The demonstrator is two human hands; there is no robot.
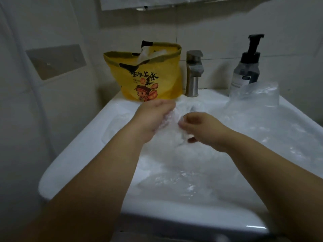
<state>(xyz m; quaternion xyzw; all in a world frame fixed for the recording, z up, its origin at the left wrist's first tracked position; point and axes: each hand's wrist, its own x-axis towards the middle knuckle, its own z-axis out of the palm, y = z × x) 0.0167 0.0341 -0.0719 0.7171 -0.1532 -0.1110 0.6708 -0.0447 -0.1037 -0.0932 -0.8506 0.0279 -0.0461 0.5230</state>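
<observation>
The clear plastic bag [172, 120] is thin, crinkled and glossy; the left hand [153, 117] and right hand [204, 129] both pinch it above the smooth white sink [78, 151].

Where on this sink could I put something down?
The left rim of the sink, below the yellow bag, and the front rim are bare. Plastic fills the basin and right side; bag, tap, soap bottle crowd the back.
</observation>
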